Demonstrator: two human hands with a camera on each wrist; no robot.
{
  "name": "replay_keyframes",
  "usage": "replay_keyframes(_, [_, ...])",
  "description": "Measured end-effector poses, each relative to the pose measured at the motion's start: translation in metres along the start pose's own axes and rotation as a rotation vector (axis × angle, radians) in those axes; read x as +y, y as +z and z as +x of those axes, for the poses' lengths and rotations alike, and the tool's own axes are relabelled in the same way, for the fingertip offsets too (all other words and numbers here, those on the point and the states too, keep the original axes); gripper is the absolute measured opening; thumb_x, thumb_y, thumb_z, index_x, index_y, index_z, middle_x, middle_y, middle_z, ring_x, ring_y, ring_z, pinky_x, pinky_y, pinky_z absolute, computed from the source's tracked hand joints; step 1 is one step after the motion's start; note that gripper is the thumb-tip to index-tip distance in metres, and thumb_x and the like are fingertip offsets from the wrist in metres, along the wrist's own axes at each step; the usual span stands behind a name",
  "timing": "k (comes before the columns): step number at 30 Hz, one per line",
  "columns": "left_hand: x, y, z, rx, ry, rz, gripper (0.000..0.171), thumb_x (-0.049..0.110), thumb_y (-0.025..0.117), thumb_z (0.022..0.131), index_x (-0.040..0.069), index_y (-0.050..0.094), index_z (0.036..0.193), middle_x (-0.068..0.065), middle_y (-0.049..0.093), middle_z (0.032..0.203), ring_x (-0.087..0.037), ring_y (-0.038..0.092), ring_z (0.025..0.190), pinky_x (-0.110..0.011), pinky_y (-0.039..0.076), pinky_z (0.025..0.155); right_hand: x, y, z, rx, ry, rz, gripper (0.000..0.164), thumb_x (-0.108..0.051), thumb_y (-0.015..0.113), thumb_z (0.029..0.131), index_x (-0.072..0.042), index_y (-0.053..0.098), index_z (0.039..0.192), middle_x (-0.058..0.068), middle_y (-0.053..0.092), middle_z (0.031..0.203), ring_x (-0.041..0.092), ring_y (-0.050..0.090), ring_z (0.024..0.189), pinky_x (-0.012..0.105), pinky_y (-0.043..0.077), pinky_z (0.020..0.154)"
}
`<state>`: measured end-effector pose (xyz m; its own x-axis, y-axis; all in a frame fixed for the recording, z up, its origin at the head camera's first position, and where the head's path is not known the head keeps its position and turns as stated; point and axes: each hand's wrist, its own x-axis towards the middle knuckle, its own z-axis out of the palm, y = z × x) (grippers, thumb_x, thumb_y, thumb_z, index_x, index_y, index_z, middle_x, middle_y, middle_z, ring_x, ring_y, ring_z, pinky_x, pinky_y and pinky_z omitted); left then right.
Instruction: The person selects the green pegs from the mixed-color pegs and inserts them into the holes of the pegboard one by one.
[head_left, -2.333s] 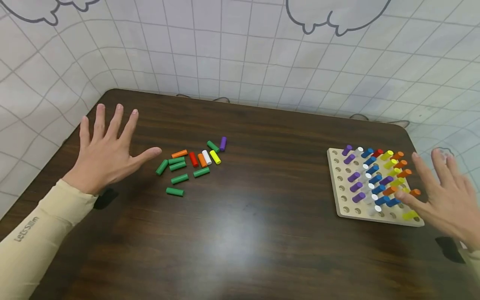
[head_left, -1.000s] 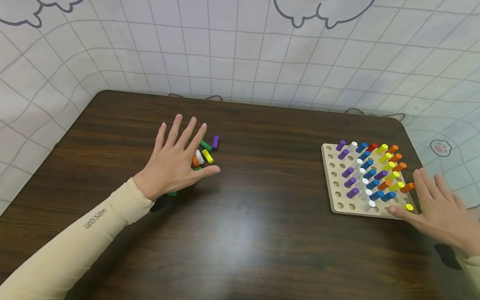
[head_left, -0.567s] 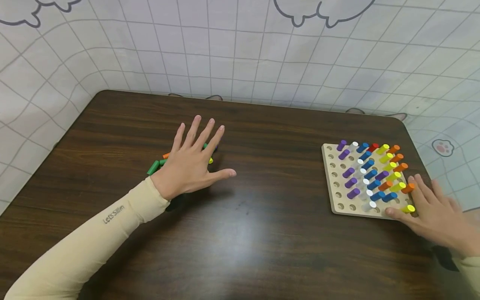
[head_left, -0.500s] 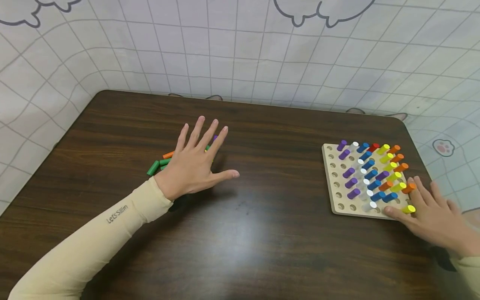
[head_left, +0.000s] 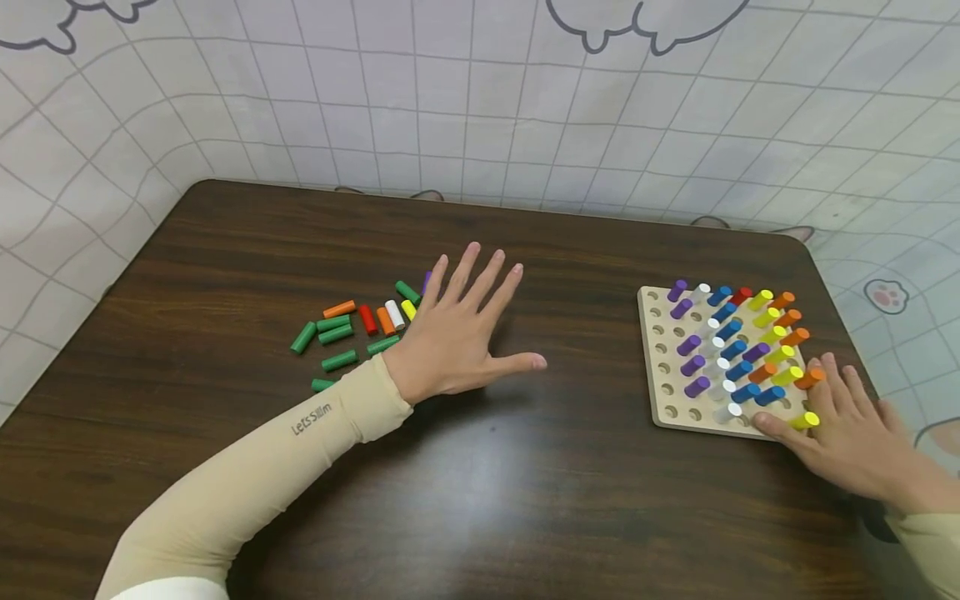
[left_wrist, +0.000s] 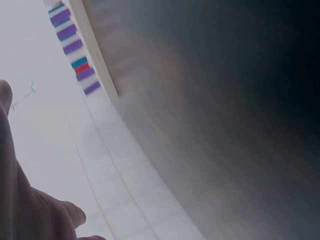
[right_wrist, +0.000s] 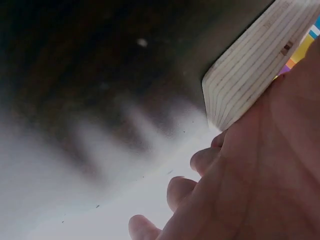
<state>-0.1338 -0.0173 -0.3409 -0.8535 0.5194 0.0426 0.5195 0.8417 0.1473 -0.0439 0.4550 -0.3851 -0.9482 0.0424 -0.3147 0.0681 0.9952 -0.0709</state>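
Note:
My left hand (head_left: 453, 342) is spread flat with straight fingers over the table, just right of a group of loose pegs, holding nothing. Its forearm and palm cover part of those pegs. My right hand (head_left: 855, 433) lies along the right side of a pale wooden pegboard (head_left: 671, 389), thumb at the front edge beside a yellow peg (head_left: 805, 421). In the right wrist view its straight fingers are against the board's layered side (right_wrist: 250, 65). The board carries upright purple, white, blue, red, yellow and orange pegs, with bare holes mainly on the left and front.
Loose pegs lie on the dark wooden table (head_left: 570, 500): several green pegs (head_left: 340, 360), a red peg (head_left: 367, 320), orange ones, a white peg (head_left: 394, 314), a yellow one and a purple one. A white grid-patterned cloth (head_left: 450, 100) rises behind the table.
My left hand has moved right, from left of the loose pegs across to their right side. My right hand has come down to the board's right edge, and the board has shifted slightly left since half a second ago.

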Motion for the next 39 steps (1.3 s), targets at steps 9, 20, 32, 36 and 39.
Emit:
replay_keyframes(9, [0.043, 0.014, 0.019, -0.057, 0.055, -0.088, 0.108, 0.088, 0.042, 0.089, 0.026, 0.0, 0.168, -0.002, -0.001, 0.177, -0.029, -0.014, 0.165, -0.057, -0.006, 0.132, -0.011, -0.002, -0.001, -0.033, 0.001, 0.018, 0.12, -0.076, 0.039, 0.098, 0.019, -0.009, 0.154, 0.039, -0.027, 0.159, 0.061, -0.019, 0.15, 0.086, 0.004, 0.109])
replay_keyframes(20, [0.082, 0.03, 0.037, -0.146, 0.053, -0.232, 0.108, 0.087, 0.04, 0.09, 0.024, -0.001, 0.168, 0.001, -0.003, 0.177, -0.026, -0.017, 0.164, -0.057, -0.006, 0.133, -0.031, -0.004, -0.003, -0.037, -0.002, 0.016, 0.123, -0.077, 0.037, 0.098, 0.026, -0.005, 0.151, 0.044, -0.023, 0.158, 0.063, -0.017, 0.149, 0.084, 0.007, 0.113])
replay_keyframes(32, [0.103, 0.043, 0.046, -0.238, 0.05, -0.236, 0.109, 0.087, 0.041, 0.089, 0.023, 0.005, 0.168, 0.0, 0.001, 0.178, -0.026, -0.01, 0.166, -0.057, -0.001, 0.133, -0.053, -0.001, -0.003, -0.033, -0.056, -0.002, 0.123, -0.078, 0.037, 0.098, 0.025, -0.002, 0.152, 0.043, -0.019, 0.16, 0.062, -0.014, 0.151, 0.083, 0.006, 0.114])
replay_keyframes(36, [0.105, 0.048, 0.046, -0.275, 0.055, -0.18, 0.109, 0.088, 0.041, 0.088, 0.021, 0.008, 0.168, -0.001, 0.003, 0.178, -0.026, -0.006, 0.166, -0.056, 0.001, 0.134, -0.063, -0.002, -0.005, -0.038, -0.069, 0.003, 0.122, -0.078, 0.037, 0.098, 0.024, 0.0, 0.153, 0.043, -0.018, 0.161, 0.061, -0.015, 0.152, 0.082, 0.004, 0.115])
replay_keyframes(39, [0.103, 0.049, 0.044, -0.288, 0.048, -0.146, 0.111, 0.088, 0.042, 0.088, 0.018, 0.009, 0.168, -0.002, 0.002, 0.178, -0.025, -0.004, 0.166, -0.054, 0.003, 0.134, -0.07, -0.003, -0.006, -0.037, -0.075, 0.003, 0.122, -0.078, 0.037, 0.097, 0.024, 0.001, 0.154, 0.043, -0.017, 0.162, 0.06, -0.013, 0.153, 0.081, 0.004, 0.116])
